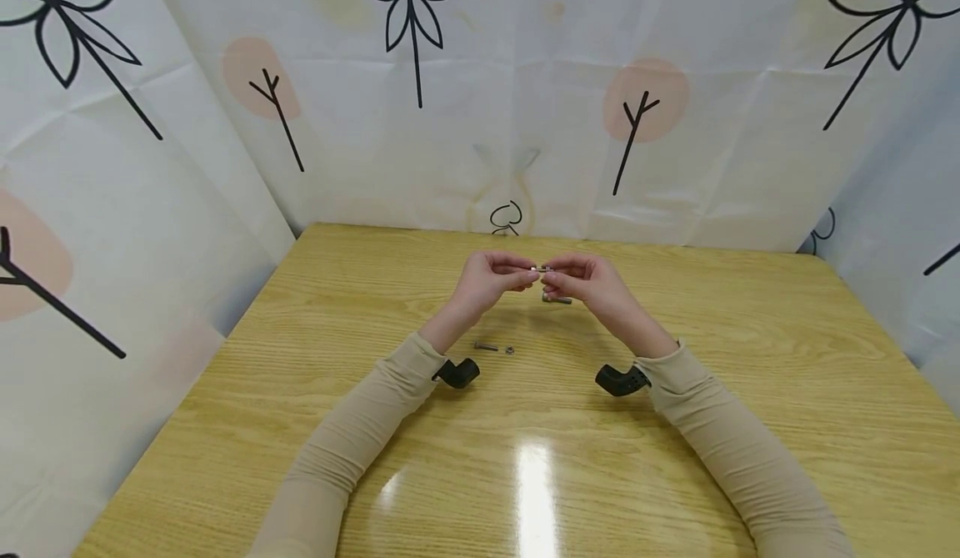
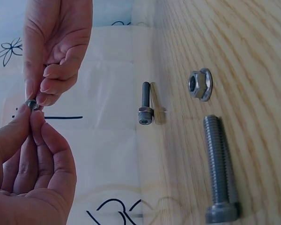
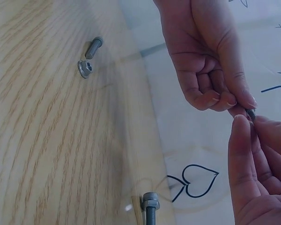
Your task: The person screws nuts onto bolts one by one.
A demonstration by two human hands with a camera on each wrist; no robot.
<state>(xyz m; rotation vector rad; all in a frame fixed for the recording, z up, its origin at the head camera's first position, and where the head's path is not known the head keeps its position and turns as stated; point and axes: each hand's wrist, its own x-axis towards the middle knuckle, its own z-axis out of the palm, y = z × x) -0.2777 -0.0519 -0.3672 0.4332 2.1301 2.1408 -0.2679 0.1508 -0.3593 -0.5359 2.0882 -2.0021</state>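
Observation:
Above the table's far half, both hands meet at a small metal bolt. The left hand pinches its left end between thumb and fingers; the right hand pinches the other end. In both wrist views the fingertips cover most of the piece. Below the right hand lies a bolt with a nut on it, near its head. Nearer the person lie a loose bolt and, to its right, a flanged nut, apart.
The wooden table reaches to a white cloth printed with flowers and trees, hanging behind and at the sides. Black wrist mounts stick out inward from both sleeves, above the table.

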